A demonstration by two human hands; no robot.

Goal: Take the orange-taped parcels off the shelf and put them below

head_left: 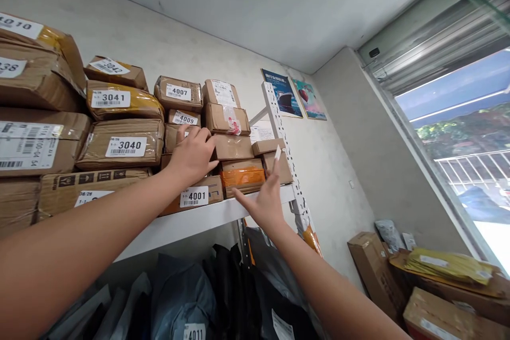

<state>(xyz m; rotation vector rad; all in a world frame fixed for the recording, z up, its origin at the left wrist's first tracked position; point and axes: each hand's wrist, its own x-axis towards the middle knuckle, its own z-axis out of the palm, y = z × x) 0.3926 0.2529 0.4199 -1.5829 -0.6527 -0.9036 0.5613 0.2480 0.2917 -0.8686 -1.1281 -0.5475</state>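
While pressing flat on the parcel [172,138] at frame centre, left hand [194,156] spread, clenched on nothing; right hand [265,203] open too, palm up just below the orange-taped parcel [243,176]. Best to steady the stack with the left, slide fingers under one parcel's edge before pulling, keep the neighbours from tipping off the shelf [207,219]. Further out: box 4001 [199,195] below the left hand, box 3040 [121,144] centre-left, posters [292,95] upper right of centre.

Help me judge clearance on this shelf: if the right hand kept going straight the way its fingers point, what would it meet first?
Probably the orange-taped parcel on the shelf edge: the right hand is open, fingers aimed up toward it and the small box beside it. Depth is unclear.
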